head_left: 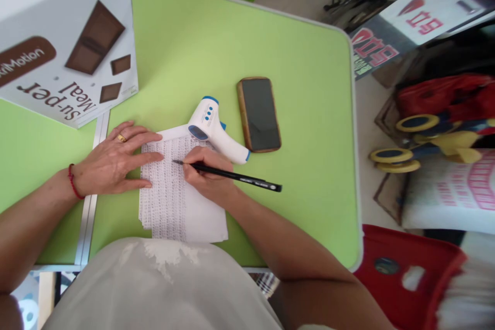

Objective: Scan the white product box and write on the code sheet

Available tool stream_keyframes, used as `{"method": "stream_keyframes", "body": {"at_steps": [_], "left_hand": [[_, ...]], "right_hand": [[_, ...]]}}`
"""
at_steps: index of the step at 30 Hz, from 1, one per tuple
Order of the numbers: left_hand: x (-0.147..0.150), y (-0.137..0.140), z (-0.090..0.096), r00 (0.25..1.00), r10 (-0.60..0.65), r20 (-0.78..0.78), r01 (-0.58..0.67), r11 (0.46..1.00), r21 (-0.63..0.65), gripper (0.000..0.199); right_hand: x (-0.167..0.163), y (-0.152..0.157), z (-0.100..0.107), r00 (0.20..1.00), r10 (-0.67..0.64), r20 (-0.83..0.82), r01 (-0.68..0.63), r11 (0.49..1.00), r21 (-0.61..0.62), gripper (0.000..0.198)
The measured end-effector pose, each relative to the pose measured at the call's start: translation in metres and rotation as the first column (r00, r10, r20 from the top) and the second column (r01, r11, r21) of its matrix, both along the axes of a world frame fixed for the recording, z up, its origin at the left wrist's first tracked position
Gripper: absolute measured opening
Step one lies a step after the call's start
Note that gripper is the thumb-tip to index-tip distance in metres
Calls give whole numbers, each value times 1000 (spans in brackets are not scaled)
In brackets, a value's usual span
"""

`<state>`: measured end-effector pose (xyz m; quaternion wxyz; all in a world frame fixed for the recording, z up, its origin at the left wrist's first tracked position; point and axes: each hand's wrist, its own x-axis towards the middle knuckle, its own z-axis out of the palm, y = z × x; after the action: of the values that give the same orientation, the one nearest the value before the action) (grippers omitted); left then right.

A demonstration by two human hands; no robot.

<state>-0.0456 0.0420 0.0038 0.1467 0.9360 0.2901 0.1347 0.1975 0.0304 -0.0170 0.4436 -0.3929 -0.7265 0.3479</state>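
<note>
My right hand [207, 175] is closed around a black pen [240, 176], its tip at the handwriting on a sheet of paper [204, 216]. Rows of small writing fill the sheet's left and middle; its lower right is blank. Spread flat, my left hand [116, 160] reaches over the paper's left edge with fingers apart, a ring on one finger and a red cord at the wrist. A white and blue infrared thermometer [222, 136] lies across the paper's top right, just beyond my right hand. To its right rests a phone [260, 113] with a dark screen and brown case.
A large white box [42, 26] with chocolate pictures stands at the table's left. The green table [309, 113] has a metal seam [88, 227] on the left. A red stool [410, 278], a white sack [452, 196] and yellow-handled scissors [417, 122] are off the right side.
</note>
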Motion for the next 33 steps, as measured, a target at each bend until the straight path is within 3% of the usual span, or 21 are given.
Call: {"method": "stream_keyframes", "body": {"at_steps": [33], "left_hand": [[0,0,-2,1000,2,11,-2,1000,4,43]], "right_hand": [[-2,-2,1,999,-26,40,27,999,-20,15]]}}
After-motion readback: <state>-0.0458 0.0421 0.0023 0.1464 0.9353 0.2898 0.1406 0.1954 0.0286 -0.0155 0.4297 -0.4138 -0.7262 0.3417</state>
